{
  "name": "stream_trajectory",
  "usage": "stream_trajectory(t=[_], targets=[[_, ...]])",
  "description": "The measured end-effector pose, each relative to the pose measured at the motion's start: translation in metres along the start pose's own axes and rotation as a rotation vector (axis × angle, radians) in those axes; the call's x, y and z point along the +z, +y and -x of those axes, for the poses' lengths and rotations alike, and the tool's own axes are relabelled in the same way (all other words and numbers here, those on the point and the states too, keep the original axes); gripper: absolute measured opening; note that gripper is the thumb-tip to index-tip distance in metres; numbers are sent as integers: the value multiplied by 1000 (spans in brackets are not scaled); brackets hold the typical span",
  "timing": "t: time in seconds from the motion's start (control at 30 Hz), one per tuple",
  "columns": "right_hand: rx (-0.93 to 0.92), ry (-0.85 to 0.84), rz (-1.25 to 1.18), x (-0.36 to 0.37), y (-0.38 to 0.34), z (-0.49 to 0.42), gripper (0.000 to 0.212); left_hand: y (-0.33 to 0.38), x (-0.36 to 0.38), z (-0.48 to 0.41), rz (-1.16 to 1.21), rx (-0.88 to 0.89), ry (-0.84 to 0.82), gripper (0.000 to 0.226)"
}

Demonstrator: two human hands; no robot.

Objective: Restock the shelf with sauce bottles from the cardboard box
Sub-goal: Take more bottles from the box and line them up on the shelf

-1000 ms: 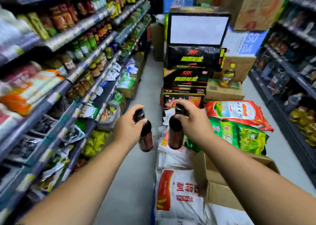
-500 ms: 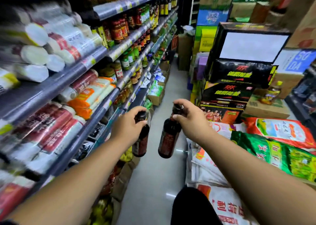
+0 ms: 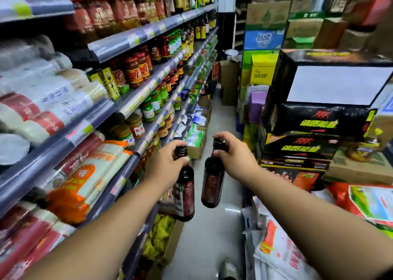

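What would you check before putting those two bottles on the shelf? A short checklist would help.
1. Grip of left hand on left bottle, by the neck: ok.
2. Grip of right hand on right bottle, by the neck: ok.
3. Caps on both: ok.
4. The two hang apart, not touching: ok.
5. Free slot on the shelf: cannot tell; the rows in view look full.
6. Where this sauce belongs: cannot tell; labels are blurred.
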State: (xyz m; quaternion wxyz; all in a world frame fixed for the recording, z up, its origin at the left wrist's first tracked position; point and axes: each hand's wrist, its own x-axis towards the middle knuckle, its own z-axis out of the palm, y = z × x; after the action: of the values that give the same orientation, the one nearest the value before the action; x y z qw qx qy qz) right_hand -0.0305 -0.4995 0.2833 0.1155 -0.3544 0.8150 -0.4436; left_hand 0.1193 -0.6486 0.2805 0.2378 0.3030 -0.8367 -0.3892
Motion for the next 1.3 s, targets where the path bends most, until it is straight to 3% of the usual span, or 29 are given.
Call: stream_trajectory(t=[0.33,0.63,1.0,1.3], targets=[[-23,-2,96,-56,38,-269,39,33,72,-283,47,41,64,44],[45,138,-24,-83,53,-491,48,61,105,-511,85,92,99,50],[86,271,13,-111,99,-767,39,64,178,-818,86,184,25,38],[18,243,58,-156,159,-995,40,69,260,-1047,119,207,68,45]])
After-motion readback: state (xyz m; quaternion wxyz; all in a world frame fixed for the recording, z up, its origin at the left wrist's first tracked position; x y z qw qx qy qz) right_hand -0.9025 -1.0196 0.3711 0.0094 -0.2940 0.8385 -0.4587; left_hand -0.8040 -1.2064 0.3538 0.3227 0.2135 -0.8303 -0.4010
